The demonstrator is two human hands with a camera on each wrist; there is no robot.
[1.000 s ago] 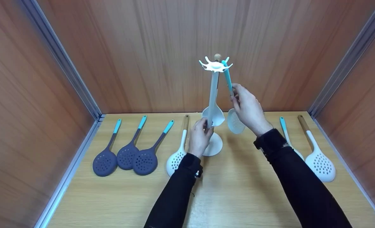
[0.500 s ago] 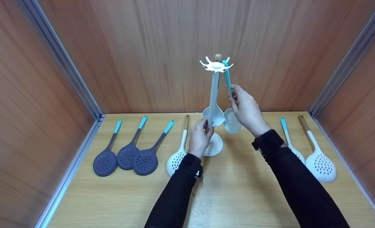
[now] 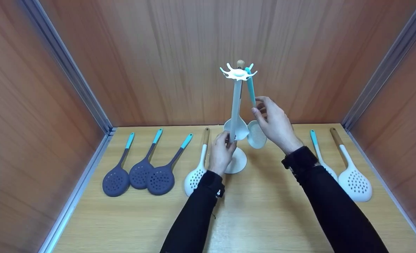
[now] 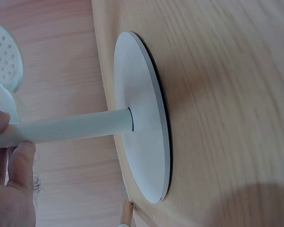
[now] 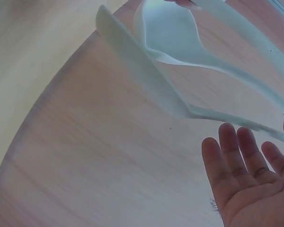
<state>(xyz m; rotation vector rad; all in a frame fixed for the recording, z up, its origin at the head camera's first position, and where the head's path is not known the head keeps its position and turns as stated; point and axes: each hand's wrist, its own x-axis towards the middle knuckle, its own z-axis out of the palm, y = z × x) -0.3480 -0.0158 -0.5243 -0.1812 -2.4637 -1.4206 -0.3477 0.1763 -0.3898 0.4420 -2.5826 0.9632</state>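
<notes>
My left hand point(image 3: 221, 154) grips the pole point(image 4: 75, 128) of a white utensil stand, just above its round base point(image 4: 142, 156) on the table. The stand's top is a ring of curved hooks point(image 3: 238, 73). A white skimmer point(image 3: 257, 135) with a teal handle point(image 3: 251, 86) hangs from a hook on the right side. Beside the pole hangs a white ladle point(image 3: 242, 130). My right hand point(image 3: 277, 123) is right next to the skimmer's handle. In the right wrist view its fingers point(image 5: 232, 151) are spread and nearly straight, with the palm turned up.
Three dark skimmers point(image 3: 116, 181) with teal handles lie at the left, two overlapping. A white skimmer point(image 3: 195, 177) with a wooden handle lies beside my left forearm. At the right lie a teal-handled white utensil point(image 3: 316, 146) and a white slotted turner point(image 3: 355, 184). Wooden panels surround the table.
My right hand has loosened from the skimmer's handle and moved slightly down. The skimmer's head has swung left, nearer the ladle. My left hand stays on the pole.
</notes>
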